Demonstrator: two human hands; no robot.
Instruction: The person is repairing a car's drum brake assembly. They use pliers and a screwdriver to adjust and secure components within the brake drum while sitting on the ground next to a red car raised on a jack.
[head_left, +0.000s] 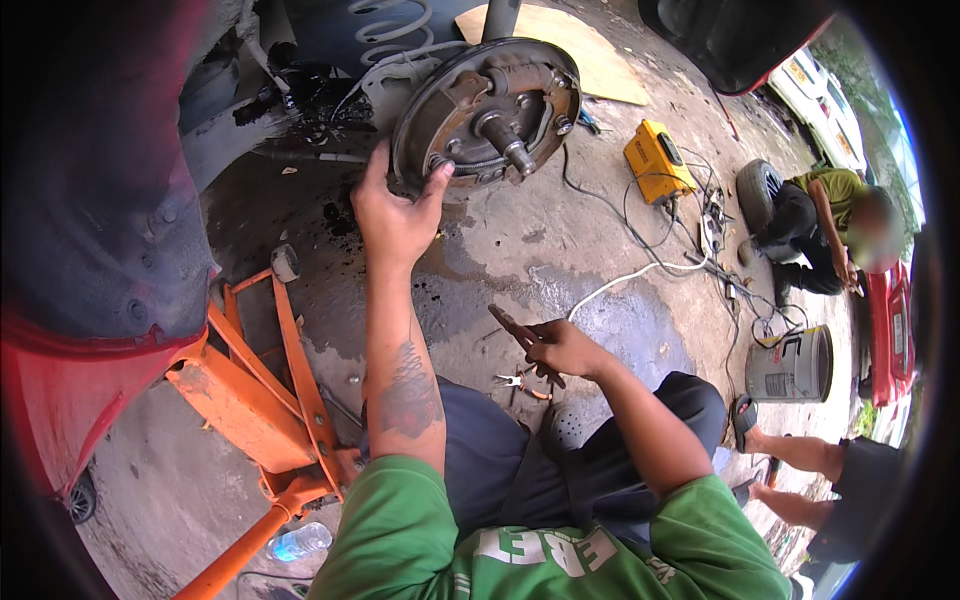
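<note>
My left hand (398, 218) grips the lower left rim of a drum brake assembly (470, 130), its thumb on the front by a spring and its fingers partly hidden behind the backing plate. The rusty assembly has a stub axle (508, 145) sticking out of its middle. Lower and to the right, my right hand (568, 350) is closed around a long, rusty-brown metal tool (512, 325), whose exact kind is hard to make out. Below that hand, a pair of pliers (513, 381) with orange-and-white handles lies on the ground near my shoe (568, 425).
An orange floor jack (250, 410) stands at left beside the red car body (70, 390). A coil spring (390, 25) rises behind the brake. To the right are a yellow power unit (658, 162) with cables, a bucket (790, 365) and a crouching person (820, 230) beside a wheel.
</note>
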